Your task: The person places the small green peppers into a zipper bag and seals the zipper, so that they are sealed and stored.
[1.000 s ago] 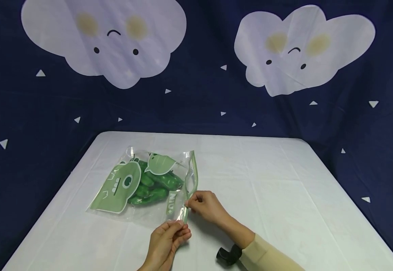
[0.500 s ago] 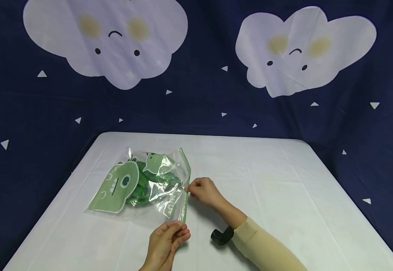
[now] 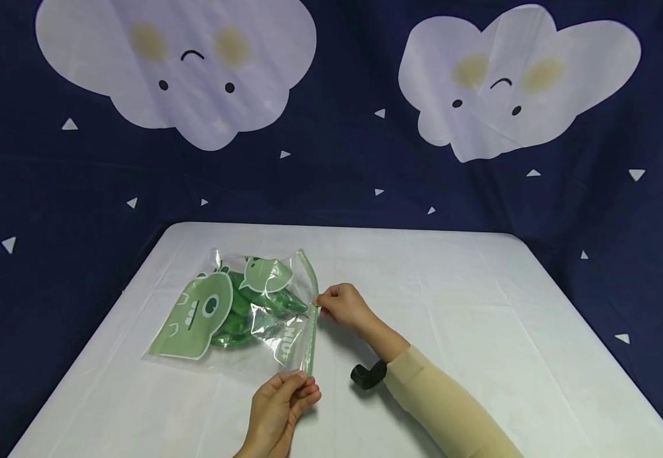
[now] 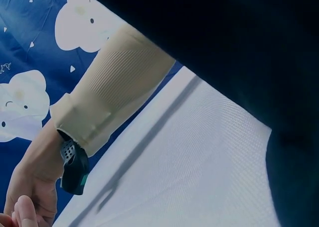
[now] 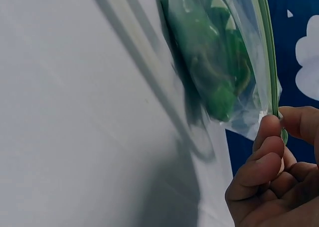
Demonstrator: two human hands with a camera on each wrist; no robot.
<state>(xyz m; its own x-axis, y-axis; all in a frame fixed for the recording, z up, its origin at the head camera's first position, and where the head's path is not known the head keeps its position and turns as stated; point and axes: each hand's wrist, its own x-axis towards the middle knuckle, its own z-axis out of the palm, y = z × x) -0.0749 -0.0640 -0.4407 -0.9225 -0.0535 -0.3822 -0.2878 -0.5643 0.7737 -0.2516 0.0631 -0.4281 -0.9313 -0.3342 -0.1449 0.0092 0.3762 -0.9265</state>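
A clear zip bag [image 3: 194,324] with printed green cartoon monsters lies on the table, its green zip edge [image 3: 312,340] toward the right. Inside are several glossy green pepper-like items [image 3: 236,321], partly hidden by the print and glare. My left hand [image 3: 276,404] pinches the near end of the zip edge between thumb and fingers. Farther along that edge, my right hand [image 3: 345,306] pinches the zip with thumb and forefinger. The right wrist view shows the zip strip [image 5: 269,53] standing upright in the fingers. In the left wrist view, only fingertips [image 4: 26,212] of the left hand show.
A white cloth covers the table [image 3: 451,331]. A dark blue curtain [image 3: 342,159] with clouds and small triangles hangs behind it. A black wrist camera [image 3: 368,376] is strapped below the beige right sleeve [image 3: 445,401].
My right hand has slid away from me along the zip edge, from near the left hand to the middle. The gaping zip edge now looks straighter and flatter. The left hand stays put.
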